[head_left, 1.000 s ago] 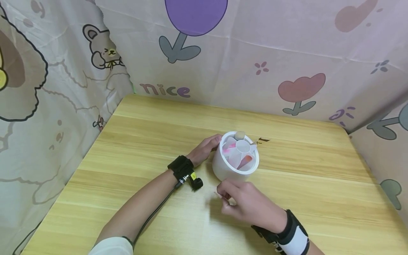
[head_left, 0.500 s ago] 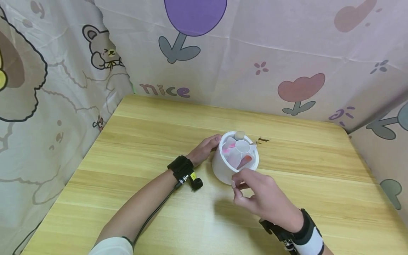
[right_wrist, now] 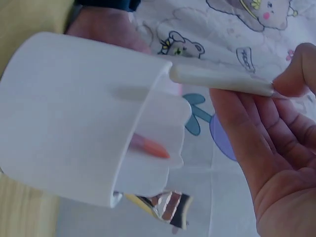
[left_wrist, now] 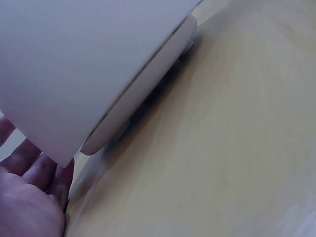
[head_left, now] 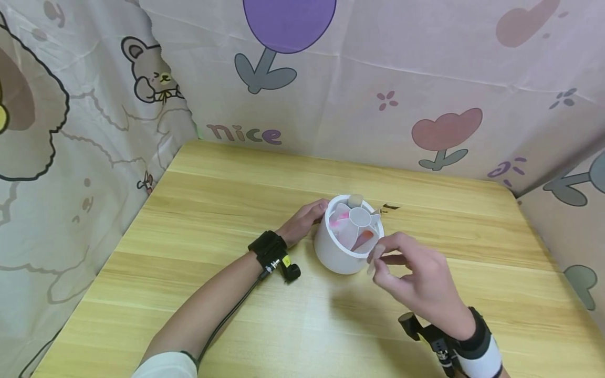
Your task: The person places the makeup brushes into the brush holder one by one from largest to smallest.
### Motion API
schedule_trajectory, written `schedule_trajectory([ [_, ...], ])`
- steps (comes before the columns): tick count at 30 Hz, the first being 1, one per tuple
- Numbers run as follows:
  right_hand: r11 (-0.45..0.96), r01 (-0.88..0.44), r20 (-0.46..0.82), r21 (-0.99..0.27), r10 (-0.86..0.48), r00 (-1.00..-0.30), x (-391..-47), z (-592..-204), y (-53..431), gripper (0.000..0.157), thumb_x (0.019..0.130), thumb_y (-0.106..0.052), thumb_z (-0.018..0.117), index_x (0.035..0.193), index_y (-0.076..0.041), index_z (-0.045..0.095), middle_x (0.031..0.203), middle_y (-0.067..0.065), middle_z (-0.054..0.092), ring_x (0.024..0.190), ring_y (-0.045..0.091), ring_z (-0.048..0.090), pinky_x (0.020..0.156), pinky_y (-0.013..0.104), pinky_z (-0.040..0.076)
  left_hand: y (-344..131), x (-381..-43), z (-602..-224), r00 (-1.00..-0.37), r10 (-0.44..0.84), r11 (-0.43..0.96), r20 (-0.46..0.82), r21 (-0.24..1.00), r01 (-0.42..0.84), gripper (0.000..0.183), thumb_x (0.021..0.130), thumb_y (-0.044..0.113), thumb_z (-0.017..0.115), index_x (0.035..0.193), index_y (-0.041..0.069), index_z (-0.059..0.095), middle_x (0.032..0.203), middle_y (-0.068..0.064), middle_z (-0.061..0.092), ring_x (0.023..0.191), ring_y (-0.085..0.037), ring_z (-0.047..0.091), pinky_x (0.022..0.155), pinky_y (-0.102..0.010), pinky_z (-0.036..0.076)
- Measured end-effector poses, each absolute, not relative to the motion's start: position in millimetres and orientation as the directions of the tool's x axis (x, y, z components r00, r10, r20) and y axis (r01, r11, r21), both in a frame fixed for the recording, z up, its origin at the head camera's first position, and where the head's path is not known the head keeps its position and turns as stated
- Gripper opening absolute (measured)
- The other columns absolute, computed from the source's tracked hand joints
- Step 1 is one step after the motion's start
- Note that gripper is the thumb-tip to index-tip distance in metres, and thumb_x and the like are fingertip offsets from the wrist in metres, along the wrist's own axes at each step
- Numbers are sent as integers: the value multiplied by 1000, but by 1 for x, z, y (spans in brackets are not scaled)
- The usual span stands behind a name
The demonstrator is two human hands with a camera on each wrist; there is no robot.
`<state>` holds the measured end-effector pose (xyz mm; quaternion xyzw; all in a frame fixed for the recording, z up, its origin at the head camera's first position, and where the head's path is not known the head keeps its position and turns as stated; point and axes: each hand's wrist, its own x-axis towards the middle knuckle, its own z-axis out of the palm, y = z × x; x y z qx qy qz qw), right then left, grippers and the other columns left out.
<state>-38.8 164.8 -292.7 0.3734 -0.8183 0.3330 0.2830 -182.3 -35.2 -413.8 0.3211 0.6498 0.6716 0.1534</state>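
A white round brush holder (head_left: 341, 254) with scalloped dividers inside stands upright on the table. My left hand (head_left: 302, 223) holds its left side; the left wrist view shows the fingers (left_wrist: 39, 170) curled against the wall near the base. My right hand (head_left: 418, 275) pinches a slim whitish stick (right_wrist: 222, 80) between thumb and fingers, just off the holder's near right rim. In the right wrist view one end of the stick lies close to the rim; whether they touch I cannot tell. Its kind is unclear.
Inside the holder are an orange-tipped brush (right_wrist: 154, 148), a beige rounded tip (head_left: 355, 201) and pink pieces (head_left: 336, 222). A flat dark-tipped brush (head_left: 388, 208) sticks out at the right. Printed cloth (head_left: 359, 131) hangs behind the wooden table (head_left: 227, 189).
My right hand has moved right and slightly up from in front of the holder, and the whitish stick has come upright in its pinch. The left hand and holder have stayed put.
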Motion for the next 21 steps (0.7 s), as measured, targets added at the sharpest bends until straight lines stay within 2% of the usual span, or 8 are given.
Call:
schedule_trajectory([
  [7,462,-757,736,-462,-276,-618,-41,-288,178,23,63,18,54,83,8,58,77,11,64,72,6,64,67,18,55,-36,-183,-414,-739,629,-130,242,970,207,59,100,43,27,127,-3,50,126,-17,54,122,-23,49,107,-35,38],
  [11,422,-744,750,-518,-194,-632,-42,-286,179,22,63,22,52,83,13,56,78,17,63,75,10,66,69,19,55,-36,-182,-412,-734,636,-129,237,971,202,55,102,37,25,128,-5,49,127,-18,53,123,-24,49,108,-36,37],
  [17,411,-742,774,-530,-124,-621,-48,-293,181,19,65,23,52,82,16,55,78,20,63,75,12,67,68,19,56,-37,-182,-409,-725,651,-124,225,974,190,48,103,25,22,129,-7,48,128,-21,52,124,-26,48,108,-39,36],
  [21,436,-722,782,-537,-64,-620,-53,-299,187,17,67,22,54,83,16,56,79,20,64,76,13,67,68,18,55,-38,-182,-410,-726,650,-123,225,974,192,48,103,25,22,129,-7,47,128,-21,52,124,-26,48,108,-38,36],
])
